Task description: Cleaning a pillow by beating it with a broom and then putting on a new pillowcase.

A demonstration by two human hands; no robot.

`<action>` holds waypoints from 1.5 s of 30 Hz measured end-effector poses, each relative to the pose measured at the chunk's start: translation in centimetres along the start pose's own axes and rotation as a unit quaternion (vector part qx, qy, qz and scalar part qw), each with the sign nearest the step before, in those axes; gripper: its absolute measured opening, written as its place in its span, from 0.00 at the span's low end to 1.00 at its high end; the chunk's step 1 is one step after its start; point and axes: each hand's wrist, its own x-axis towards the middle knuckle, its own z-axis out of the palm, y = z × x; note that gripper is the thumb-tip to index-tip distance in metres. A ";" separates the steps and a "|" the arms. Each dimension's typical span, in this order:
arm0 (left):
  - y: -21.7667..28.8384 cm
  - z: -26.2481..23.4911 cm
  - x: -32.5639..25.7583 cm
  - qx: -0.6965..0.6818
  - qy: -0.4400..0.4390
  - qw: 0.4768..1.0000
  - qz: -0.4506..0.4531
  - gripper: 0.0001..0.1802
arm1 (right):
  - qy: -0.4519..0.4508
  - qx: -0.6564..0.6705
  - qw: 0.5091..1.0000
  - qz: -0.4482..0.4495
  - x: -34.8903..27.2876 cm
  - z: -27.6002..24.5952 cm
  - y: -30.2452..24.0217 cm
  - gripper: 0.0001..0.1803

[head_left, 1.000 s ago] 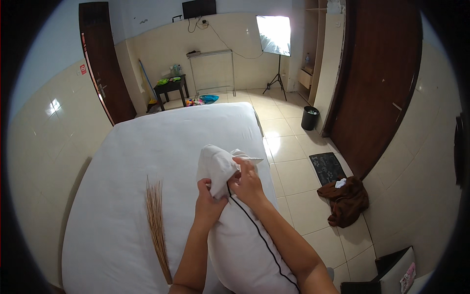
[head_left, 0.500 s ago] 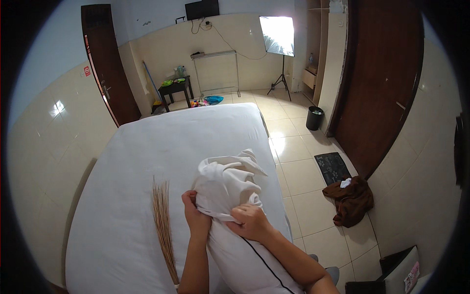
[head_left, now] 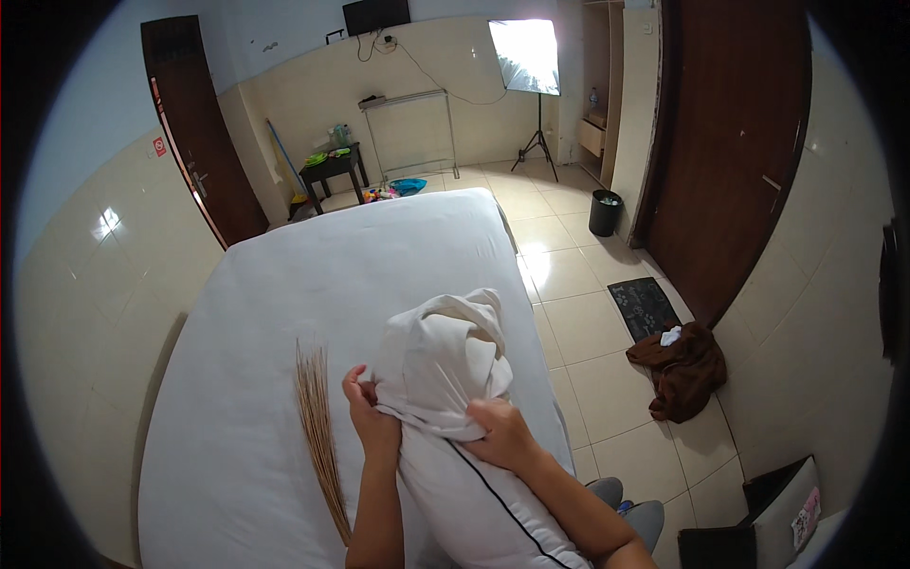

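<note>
The plump white pillow (head_left: 464,498) lies on the bed (head_left: 275,275), toward its right side, its far end inside a loose white pillowcase (head_left: 427,346). The left hand (head_left: 375,417) pinches the gathered hem (head_left: 414,421) at one side; the right hand (head_left: 502,434) grips it opposite, fingers curled into cloth. The pillow looks light and yielding, the case thin and limp, neither fragile. Opposite sides of the hem seem the surest hold.
</note>
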 end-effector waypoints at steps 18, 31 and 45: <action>2.4 -2.0 -4.2 -0.060 -0.055 0.995 0.057 0.05 | 0.224 0.107 0.958 0.142 1.4 -0.7 -0.5 0.19; -0.4 -3.2 -3.9 0.102 -0.156 0.968 0.170 0.12 | 0.137 0.011 0.990 0.013 -0.4 -0.2 0.6 0.15; -4.8 0.7 -10.0 0.017 -0.031 0.999 -0.035 0.09 | 0.297 0.113 0.938 0.139 -2.0 -1.5 3.6 0.07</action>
